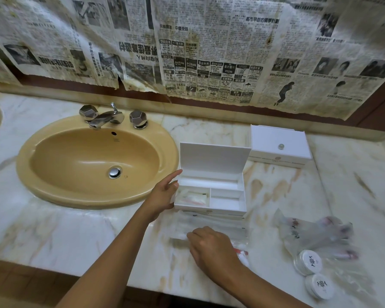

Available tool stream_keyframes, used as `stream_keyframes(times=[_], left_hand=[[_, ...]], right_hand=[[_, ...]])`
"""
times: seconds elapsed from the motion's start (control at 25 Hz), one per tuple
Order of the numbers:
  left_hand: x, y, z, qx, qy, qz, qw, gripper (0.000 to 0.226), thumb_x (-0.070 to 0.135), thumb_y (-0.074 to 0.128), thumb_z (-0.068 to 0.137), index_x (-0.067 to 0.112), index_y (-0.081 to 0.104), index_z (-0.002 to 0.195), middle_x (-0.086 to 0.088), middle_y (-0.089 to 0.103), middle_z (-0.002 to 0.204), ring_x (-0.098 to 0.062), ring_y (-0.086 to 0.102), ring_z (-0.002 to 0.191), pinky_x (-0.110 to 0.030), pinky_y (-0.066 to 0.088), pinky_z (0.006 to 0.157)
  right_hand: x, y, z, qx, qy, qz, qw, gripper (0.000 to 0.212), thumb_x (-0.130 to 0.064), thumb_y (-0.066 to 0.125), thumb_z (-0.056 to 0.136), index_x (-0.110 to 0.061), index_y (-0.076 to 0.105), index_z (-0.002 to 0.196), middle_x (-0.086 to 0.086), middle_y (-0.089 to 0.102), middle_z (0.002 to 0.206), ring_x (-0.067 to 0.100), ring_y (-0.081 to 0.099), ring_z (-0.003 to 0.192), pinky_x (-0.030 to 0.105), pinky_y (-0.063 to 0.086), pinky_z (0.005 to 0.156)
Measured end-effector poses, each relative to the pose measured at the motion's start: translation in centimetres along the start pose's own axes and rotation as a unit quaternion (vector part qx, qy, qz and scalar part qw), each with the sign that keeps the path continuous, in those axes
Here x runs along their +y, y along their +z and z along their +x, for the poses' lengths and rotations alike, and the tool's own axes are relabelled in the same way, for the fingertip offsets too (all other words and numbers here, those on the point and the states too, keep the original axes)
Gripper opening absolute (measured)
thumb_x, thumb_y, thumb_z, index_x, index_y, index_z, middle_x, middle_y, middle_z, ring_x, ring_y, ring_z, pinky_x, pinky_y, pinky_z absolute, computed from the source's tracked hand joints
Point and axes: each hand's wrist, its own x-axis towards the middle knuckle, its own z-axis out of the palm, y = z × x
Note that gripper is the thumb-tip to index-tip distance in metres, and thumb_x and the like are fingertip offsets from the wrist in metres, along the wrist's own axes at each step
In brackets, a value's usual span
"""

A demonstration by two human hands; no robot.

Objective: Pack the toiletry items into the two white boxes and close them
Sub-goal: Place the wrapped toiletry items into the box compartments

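Packing step, first box. The open white box sits mid-worktop, just right of the sink, lid propped upright at its far edge. Its near-left compartment already holds a clear packet; the right compartments look bare. The second white box stands shut at the far right, well apart.

Your left hand is spread, fingers extended, palm against the open box's left wall, steadying it. Your right hand is curled knuckles-up over the clear sachets lying just near of the box; you appear to be pinching one, but the fingertips are hidden, so the grip cannot be confirmed.

More stock waits on the right: a heap of wrapped items and two round white tubs at the near edge.

Next move likely calls for lifting one sachet free of the slippery pile and carrying it over the front wall into a compartment, left hand holding the box.
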Motion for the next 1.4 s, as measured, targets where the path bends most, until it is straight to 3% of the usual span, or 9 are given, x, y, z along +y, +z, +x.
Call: stream_keyframes(times=[0.12, 0.36, 0.52, 0.64, 0.8, 0.92, 1.0, 1.16, 1.4], left_hand=[[0.1, -0.1, 0.1, -0.007, -0.009, -0.009, 1.0, 0.039, 0.023, 0.042, 0.108, 0.042, 0.053, 0.141, 0.002, 0.043, 0.078, -0.038, 0.036, 0.138, -0.026, 0.048, 0.074], [0.5, 0.0, -0.2, -0.007, -0.003, 0.018, 1.0, 0.038, 0.024, 0.042, 0.108, 0.045, 0.054, 0.137, -0.033, 0.048, 0.121, -0.036, 0.052, 0.122, -0.025, 0.045, 0.065], [0.6, -0.1, -0.4, -0.014, -0.002, 0.005, 1.0, 0.042, 0.019, 0.041, 0.108, 0.044, 0.053, 0.139, -0.01, 0.049, 0.144, -0.03, 0.048, 0.125, -0.027, 0.048, 0.072], [0.6, 0.0, -0.4, -0.014, -0.002, -0.01, 1.0, 0.039, 0.022, 0.04, 0.108, 0.052, 0.056, 0.128, 0.008, 0.058, 0.11, -0.011, 0.052, 0.108, -0.028, 0.05, 0.077], [0.3, -0.1, -0.1, -0.012, -0.007, -0.003, 1.0, 0.041, 0.019, 0.042, 0.107, 0.05, 0.056, 0.13, 0.005, 0.037, 0.071, -0.009, 0.042, 0.073, -0.03, 0.048, 0.076], [0.1, -0.2, 0.1, -0.012, -0.009, -0.003, 1.0, 0.042, 0.019, 0.042, 0.106, 0.05, 0.056, 0.131, 0.006, 0.037, 0.068, -0.008, 0.042, 0.072, -0.029, 0.046, 0.076], [0.0, -0.3, 0.3, -0.013, -0.011, -0.003, 1.0, 0.042, 0.02, 0.042, 0.106, 0.05, 0.057, 0.131, 0.005, 0.036, 0.071, -0.012, 0.037, 0.072, -0.029, 0.046, 0.076], [-0.4, -0.4, 0.6, -0.017, -0.008, -0.01, 1.0, 0.041, 0.022, 0.042, 0.106, 0.051, 0.058, 0.131, 0.0, 0.037, 0.081, -0.014, 0.038, 0.076, -0.028, 0.046, 0.073], [-0.7, -0.4, 0.9, -0.017, -0.008, -0.012, 1.0, 0.043, 0.024, 0.042, 0.106, 0.058, 0.061, 0.123, -0.008, 0.042, 0.093, -0.02, 0.039, 0.089, -0.036, 0.047, 0.079]], right_hand=[[0.2, -2.3, 0.5, 0.036, 0.018, 0.031, 0.999, 0.017, -0.02, 0.046, 0.075, -0.023, 0.058, 0.063, -0.01, 0.057, 0.06, 0.011, 0.052, 0.054, 0.022, 0.038, 0.038], [1.1, -5.5, 1.9, 0.047, 0.034, 0.055, 0.997, 0.012, -0.019, 0.054, 0.078, -0.023, 0.065, 0.075, -0.01, 0.064, 0.072, 0.011, 0.058, 0.067, 0.025, 0.049, 0.049], [2.4, -5.7, 4.4, 0.066, 0.056, 0.049, 0.995, 0.006, -0.013, 0.062, 0.077, -0.016, 0.067, 0.076, -0.005, 0.064, 0.077, 0.015, 0.058, 0.073, 0.032, 0.05, 0.05], [3.6, -4.2, 6.1, 0.056, 0.05, -0.001, 0.997, 0.009, -0.009, 0.065, 0.073, -0.015, 0.064, 0.066, -0.003, 0.059, 0.069, 0.018, 0.053, 0.065, 0.031, 0.045, 0.047], [3.9, -2.4, 7.4, -0.016, 0.006, -0.072, 0.997, 0.023, -0.006, 0.075, 0.06, -0.016, 0.056, 0.051, -0.002, 0.052, 0.053, 0.017, 0.045, 0.052, 0.026, 0.036, 0.051], [3.8, -1.8, 7.8, -0.044, -0.022, -0.064, 0.997, 0.023, -0.019, 0.071, 0.066, -0.015, 0.055, 0.05, -0.001, 0.051, 0.052, 0.019, 0.041, 0.05, 0.029, 0.044, 0.062], [3.8, -1.7, 7.9, -0.054, -0.018, -0.055, 0.997, 0.038, -0.035, 0.046, 0.082, -0.011, 0.061, 0.057, 0.003, 0.057, 0.058, 0.021, 0.043, 0.056, 0.04, 0.047, 0.078], [3.6, -1.7, 8.3, -0.149, 0.016, -0.084, 0.985, 0.076, -0.067, 0.022, 0.088, -0.007, 0.069, 0.093, 0.007, 0.065, 0.093, 0.027, 0.052, 0.099, 0.052, 0.018, 0.109], [3.1, -1.7, 8.3, -0.145, 0.055, -0.061, 0.986, 0.073, -0.067, 0.029, 0.089, -0.007, 0.065, 0.111, 0.009, 0.061, 0.11, 0.025, 0.045, 0.116, 0.052, 0.003, 0.115]])
